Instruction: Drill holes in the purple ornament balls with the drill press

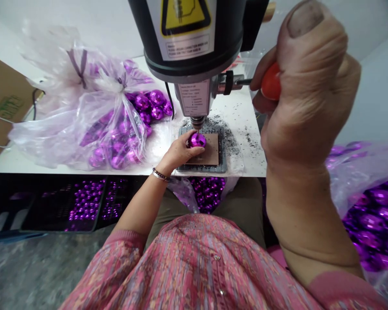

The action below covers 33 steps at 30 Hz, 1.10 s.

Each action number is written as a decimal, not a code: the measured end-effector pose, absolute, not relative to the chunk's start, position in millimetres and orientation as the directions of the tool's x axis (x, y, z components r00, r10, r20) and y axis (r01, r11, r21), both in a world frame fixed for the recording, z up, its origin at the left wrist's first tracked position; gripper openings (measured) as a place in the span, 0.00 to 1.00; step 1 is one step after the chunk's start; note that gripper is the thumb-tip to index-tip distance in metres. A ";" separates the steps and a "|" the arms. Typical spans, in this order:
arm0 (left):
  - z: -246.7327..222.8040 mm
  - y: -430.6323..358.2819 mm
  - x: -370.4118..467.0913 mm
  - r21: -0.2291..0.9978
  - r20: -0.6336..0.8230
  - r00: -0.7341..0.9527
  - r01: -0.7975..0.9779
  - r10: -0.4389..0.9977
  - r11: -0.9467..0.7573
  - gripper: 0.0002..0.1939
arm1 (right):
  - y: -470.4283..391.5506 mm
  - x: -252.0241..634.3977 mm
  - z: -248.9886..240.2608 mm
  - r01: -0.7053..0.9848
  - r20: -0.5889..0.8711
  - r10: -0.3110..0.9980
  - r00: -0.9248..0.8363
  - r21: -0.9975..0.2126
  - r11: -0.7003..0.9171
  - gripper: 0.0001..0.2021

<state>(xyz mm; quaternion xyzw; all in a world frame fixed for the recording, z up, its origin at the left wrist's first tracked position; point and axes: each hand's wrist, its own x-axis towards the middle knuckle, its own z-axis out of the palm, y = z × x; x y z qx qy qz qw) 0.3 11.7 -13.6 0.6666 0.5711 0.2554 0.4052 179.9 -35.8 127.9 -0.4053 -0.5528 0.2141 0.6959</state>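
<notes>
A drill press (194, 94) stands in front of me on the white table, its chuck pointing down. Directly beneath the chuck, my left hand (181, 150) grips a shiny purple bauble (198, 140) between thumb and fingers. The bauble rests on a brown board (210, 157) that lies on the press's grey base (222, 162). Up at the right and close to the camera, my right hand (307, 82) is wrapped round the red knob (271, 82) of the feed lever. Whether the drill tip touches the bauble cannot be made out.
Clear plastic bags (116, 125) of purple baubles lie on the table's left. Dark shavings (245, 140) are scattered round the base. A black crate (61, 204) with baubles is below left, an open bag (208, 193) at my lap, another bag (375, 215) at right. A cardboard box (9, 94) stands far left.
</notes>
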 end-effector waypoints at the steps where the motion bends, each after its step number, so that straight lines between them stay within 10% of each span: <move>1: -13.2 12.3 2.3 0.823 -0.116 0.236 0.566 0.965 -0.039 0.34 | -35.1 180.6 126.4 0.159 0.608 0.736 0.296 -0.791 0.590 0.25; 13: -23.8 6.5 8.4 0.693 0.004 0.354 0.673 0.935 -0.258 0.34 | -32.1 185.2 116.6 0.164 0.610 0.726 0.317 -0.790 0.591 0.32; 33: -30.3 5.2 25.2 0.631 0.006 0.127 0.769 0.992 -0.103 0.30 | -39.4 195.8 98.1 0.281 0.655 0.710 0.260 -0.754 0.593 0.25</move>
